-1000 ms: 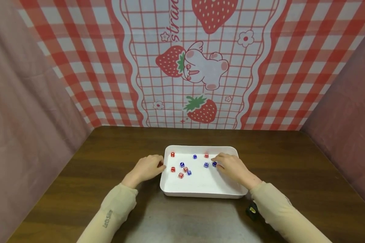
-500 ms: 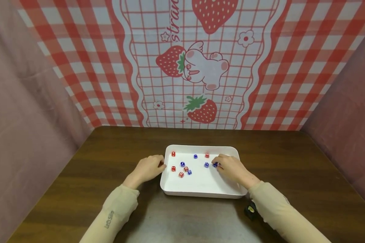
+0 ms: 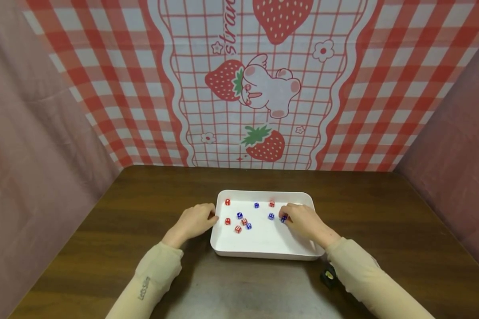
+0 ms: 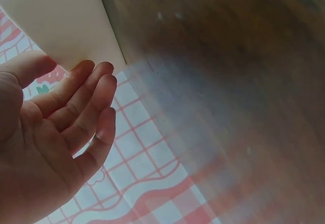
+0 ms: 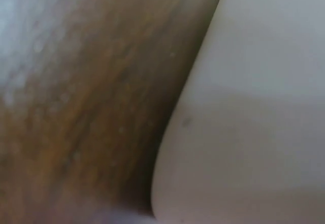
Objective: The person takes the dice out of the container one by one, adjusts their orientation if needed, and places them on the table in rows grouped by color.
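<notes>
Head view: the right hand (image 3: 304, 220) pinches a blue plastic-looking die (image 3: 283, 219), likely light and slick, best held by opposite faces, while the left hand (image 3: 192, 220) grips the white rectangular tray (image 3: 263, 243) at its left edge.

Red-white checked strawberry backdrop (image 3: 255, 88), 2 pink side curtains (image 3: 36, 128), brown wooden table (image 3: 159, 190)

The tray (image 3: 259, 246) is set on the table (image 3: 163, 188), before the backdrop (image 3: 339, 133). At its left it is held by the left hand (image 3: 193, 222). In it, six dice (image 3: 240, 215) are scattered toward the left, three dice (image 3: 271, 216) around the rear middle; farther right, one die (image 3: 283, 219) is pinched by the right hand (image 3: 304, 221). A small object (image 3: 328, 276) is placed beside the right sleeve (image 3: 361, 270).
</notes>
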Demonstrator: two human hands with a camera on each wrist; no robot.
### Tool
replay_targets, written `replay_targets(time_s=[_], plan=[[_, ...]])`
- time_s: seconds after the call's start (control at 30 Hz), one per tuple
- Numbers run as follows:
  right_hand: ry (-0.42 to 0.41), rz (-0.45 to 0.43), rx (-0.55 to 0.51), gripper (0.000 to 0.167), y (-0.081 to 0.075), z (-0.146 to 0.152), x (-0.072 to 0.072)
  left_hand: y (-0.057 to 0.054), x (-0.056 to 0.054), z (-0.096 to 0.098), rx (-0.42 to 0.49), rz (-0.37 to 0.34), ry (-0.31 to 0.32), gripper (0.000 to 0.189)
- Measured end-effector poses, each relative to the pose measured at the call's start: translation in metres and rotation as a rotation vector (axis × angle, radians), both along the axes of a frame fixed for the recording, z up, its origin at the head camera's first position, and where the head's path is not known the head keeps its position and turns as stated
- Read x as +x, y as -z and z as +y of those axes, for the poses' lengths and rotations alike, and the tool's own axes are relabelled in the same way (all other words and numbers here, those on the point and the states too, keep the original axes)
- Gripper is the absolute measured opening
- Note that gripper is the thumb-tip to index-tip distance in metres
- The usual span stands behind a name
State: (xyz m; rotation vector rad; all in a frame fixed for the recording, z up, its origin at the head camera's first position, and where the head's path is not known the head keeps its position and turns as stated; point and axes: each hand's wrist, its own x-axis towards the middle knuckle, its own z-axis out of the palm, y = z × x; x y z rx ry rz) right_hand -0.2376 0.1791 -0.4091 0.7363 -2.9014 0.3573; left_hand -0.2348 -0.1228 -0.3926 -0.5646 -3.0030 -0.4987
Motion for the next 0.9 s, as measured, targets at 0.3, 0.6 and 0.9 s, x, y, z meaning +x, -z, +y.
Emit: replay_targets(time_s=[0.3,0.6,0.9], plan=[[-0.007,-0.003,0.009,0.009,-0.01,-0.005,0.007,0.0,0.001,0.001,0.0,-0.016,-0.003,0.013],[-0.065,0.038,-0.011,0.009,-0.016,-0.011,0.014,0.0,0.003,0.001,-0.015,-0.018,0.004,0.014],[-0.098,0.065,-0.025,0.009,-0.023,-0.02,0.022,0.001,0.001,0.001,-0.01,-0.028,0.002,0.015]])
